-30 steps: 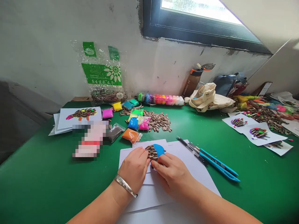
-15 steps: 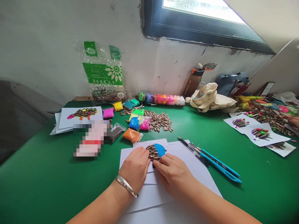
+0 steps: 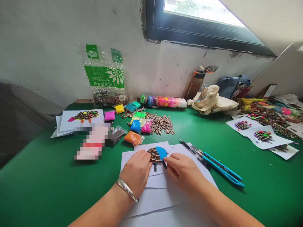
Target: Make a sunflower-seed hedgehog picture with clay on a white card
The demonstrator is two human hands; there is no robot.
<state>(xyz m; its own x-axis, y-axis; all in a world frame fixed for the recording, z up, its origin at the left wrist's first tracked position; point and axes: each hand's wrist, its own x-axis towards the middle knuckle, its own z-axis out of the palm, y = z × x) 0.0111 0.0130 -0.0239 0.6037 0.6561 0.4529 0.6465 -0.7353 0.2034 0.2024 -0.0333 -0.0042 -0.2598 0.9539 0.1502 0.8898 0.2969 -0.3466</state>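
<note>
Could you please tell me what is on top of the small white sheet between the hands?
The sheet bears a figure of striped seeds and a blue patch, with dark bits below; what the left hand covers cannot be seen.

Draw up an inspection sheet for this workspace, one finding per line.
Surface: green tabletop, white sheets under the hands.
Job's things: blue shape, partly covered with striped seeds.
Clutter: coloured packets, seed pile, pen, blue tool.
Grippers: bare hands; left hand at the seeded side, right hand at the blue side's lower edge.
Cables: nothing seen.
Surroundings: scuffed wall, window, bottle, cloth bag.
</note>
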